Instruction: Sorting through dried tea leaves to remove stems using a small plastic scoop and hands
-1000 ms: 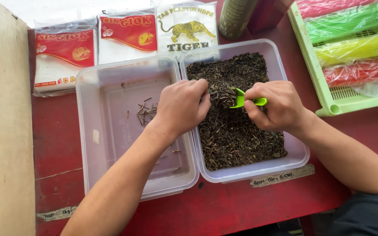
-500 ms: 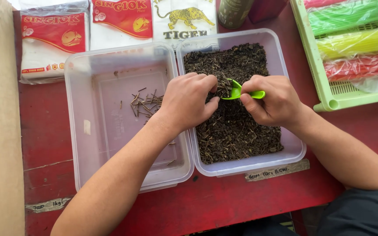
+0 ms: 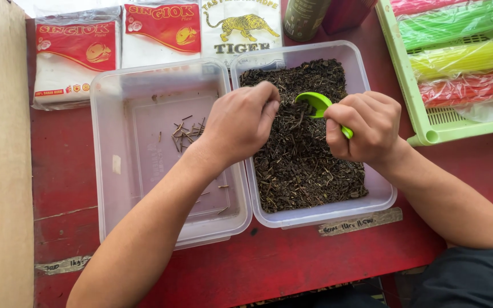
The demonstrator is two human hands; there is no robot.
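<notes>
Right now the work in hand looks like sorting: picking woody stems out of dried leaf. The right hand [image 3: 366, 128] is clenched around the handle of a small green scoop [image 3: 316, 105], whose bowl is lifted just above the dark loose leaf [image 3: 309, 165] and carries a little of it. The left hand [image 3: 241, 122] reaches over the seam between the two tubs, its fingers [image 3: 269, 105] curled and pinched together just beside the scoop's bowl; whether they actually grip a stem I cannot tell, since the fingertips are turned away.

The leaf fills the right clear tub [image 3: 380, 197] nearly wall to wall. The left clear tub [image 3: 109, 171], touching it side by side, holds only a small scatter of pale stems [image 3: 186, 134] near its middle and a few more toward its near end. Judging from this, the sorting is at an early stage, and the next move calls for a fine pinch on one thin stem without dragging leaf along, then a short carry across the tub walls.

Both tubs sit on a red counter [image 3: 315, 262]. Behind them lie three flat packs of plastic bags [image 3: 75, 54], and a dark green can [image 3: 306, 17] stands at the back. To the right, a light green basket [image 3: 429, 128] holds bundles of coloured straws [image 3: 463, 54], well clear of the hands. The raised tub rims between the hands are the only obstacle.
</notes>
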